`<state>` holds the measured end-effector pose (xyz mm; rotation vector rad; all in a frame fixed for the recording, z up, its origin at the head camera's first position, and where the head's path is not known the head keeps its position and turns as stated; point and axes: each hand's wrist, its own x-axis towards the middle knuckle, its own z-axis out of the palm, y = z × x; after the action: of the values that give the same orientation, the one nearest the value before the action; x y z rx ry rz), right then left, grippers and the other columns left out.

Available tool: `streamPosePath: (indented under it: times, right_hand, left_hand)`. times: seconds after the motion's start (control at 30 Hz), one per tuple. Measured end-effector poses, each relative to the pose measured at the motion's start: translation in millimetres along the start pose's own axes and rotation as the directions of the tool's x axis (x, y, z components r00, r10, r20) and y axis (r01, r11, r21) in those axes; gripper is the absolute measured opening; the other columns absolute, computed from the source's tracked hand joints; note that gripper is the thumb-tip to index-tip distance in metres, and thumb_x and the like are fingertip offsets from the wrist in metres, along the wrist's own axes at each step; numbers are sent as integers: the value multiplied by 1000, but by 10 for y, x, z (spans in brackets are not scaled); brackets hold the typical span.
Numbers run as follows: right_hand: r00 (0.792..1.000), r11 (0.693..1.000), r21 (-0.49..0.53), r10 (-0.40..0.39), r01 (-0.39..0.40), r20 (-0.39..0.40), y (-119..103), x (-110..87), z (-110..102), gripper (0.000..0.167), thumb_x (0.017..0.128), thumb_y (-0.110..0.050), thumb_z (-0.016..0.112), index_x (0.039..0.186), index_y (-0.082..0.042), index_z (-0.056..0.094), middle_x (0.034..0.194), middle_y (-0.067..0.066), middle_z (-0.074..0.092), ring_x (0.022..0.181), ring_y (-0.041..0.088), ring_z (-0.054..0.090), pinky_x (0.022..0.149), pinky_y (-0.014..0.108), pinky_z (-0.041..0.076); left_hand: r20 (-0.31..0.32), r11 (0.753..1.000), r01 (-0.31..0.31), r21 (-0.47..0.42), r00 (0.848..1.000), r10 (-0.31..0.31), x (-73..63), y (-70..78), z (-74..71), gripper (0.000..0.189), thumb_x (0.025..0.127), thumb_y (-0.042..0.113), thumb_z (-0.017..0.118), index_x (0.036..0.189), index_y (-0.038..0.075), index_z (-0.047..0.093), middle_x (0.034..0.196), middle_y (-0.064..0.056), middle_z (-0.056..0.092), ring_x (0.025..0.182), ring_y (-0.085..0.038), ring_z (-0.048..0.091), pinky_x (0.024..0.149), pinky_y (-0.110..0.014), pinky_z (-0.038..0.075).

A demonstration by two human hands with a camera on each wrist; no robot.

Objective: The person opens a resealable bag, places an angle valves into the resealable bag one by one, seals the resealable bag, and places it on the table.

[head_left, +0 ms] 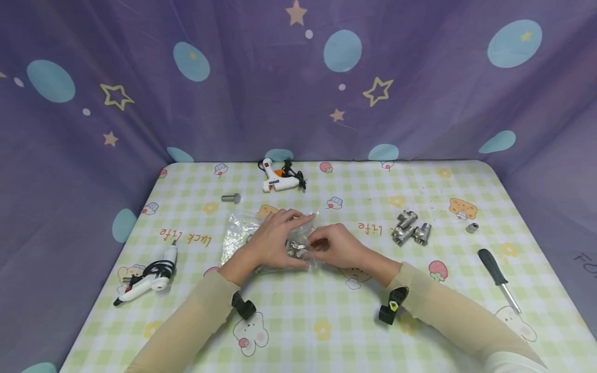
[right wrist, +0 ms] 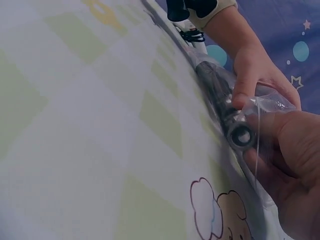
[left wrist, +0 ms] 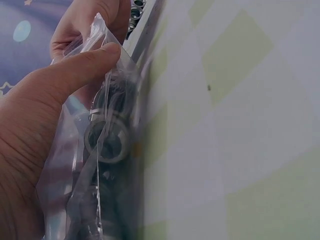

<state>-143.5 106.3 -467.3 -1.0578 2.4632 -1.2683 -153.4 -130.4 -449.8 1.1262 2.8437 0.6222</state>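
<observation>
A clear plastic bag lies at the middle of the table, with several metal pipe fittings inside. My left hand spans the bag near its mouth and holds the film between thumb and fingers. From the right, my right hand reaches in at the mouth. In the right wrist view, its fingertips are under the film and pinch one round-ended pipe fitting. Through the plastic, the left wrist view shows a ring-shaped fitting end below my left thumb.
Loose tee fittings are grouped right of the hands, with a small fitting and a screwdriver further right. One glue gun lies at the back, another white corded tool at left. A bolt lies behind the bag.
</observation>
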Motion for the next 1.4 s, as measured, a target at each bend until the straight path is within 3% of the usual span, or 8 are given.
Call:
streamPosePath:
  times: [0.13, 0.3, 0.47, 0.73, 1.0, 1.4]
  right_hand:
    - [999, 1000, 21, 6, -6, 33, 6, 0, -16, 16, 94, -13, 81, 110, -11, 83, 107, 2, 82, 94, 9, 77, 87, 21, 61]
    - [999, 998, 48, 29, -30, 20, 29, -20, -102, 18, 97, -7, 77, 114, -11, 82, 109, 2, 82, 100, 13, 78, 90, 22, 61]
    - [998, 998, 41, 40, -39, -39, 64, -47, -296, 19, 96, -5, 77, 114, -11, 81, 107, 6, 82, 97, 15, 78, 88, 25, 63]
    - [985, 994, -79, 58, -72, -165, 150, -176, -745, 19, 92, -1, 77, 110, -5, 81, 104, 10, 81, 90, 18, 75, 83, 32, 65]
    - [957, 965, -195, 124, -179, -263, 347, -476, -1116, 17, 95, -6, 76, 112, -6, 81, 108, 9, 80, 92, 21, 76, 81, 38, 65]
    - [889, 877, -344, 176, -336, -423, 524, -842, -1352, 18, 95, -11, 77, 111, -5, 80, 105, 13, 79, 91, 30, 75, 77, 48, 63]
  left_hand:
    - [9, 1000, 4, -1, 1000, -4, 0, 9, -8, 112, 67, 69, 91, 162, 27, 47, 141, 0, 60, 125, -23, 57, 108, -53, 47]
    - [24, 1000, 16, -7, 1000, -16, 3, 14, -13, 113, 67, 68, 92, 163, 29, 46, 142, 0, 60, 127, -23, 56, 110, -54, 47]
    - [27, 1000, 17, 7, 1000, -17, 7, 10, -14, 114, 66, 69, 92, 163, 29, 46, 142, 0, 60, 128, -24, 57, 111, -55, 46]
    - [34, 999, 25, 20, 999, -26, 2, 15, -26, 116, 65, 71, 91, 163, 29, 45, 141, 0, 61, 127, -24, 57, 113, -53, 46]
    - [37, 1000, 20, 14, 999, -21, -4, 6, -9, 115, 66, 71, 90, 163, 29, 45, 142, 0, 60, 128, -24, 56, 112, -55, 46]
    - [25, 1000, 21, 8, 999, -22, 0, 19, -17, 114, 66, 70, 91, 162, 28, 47, 141, 0, 61, 125, -24, 57, 111, -53, 47]
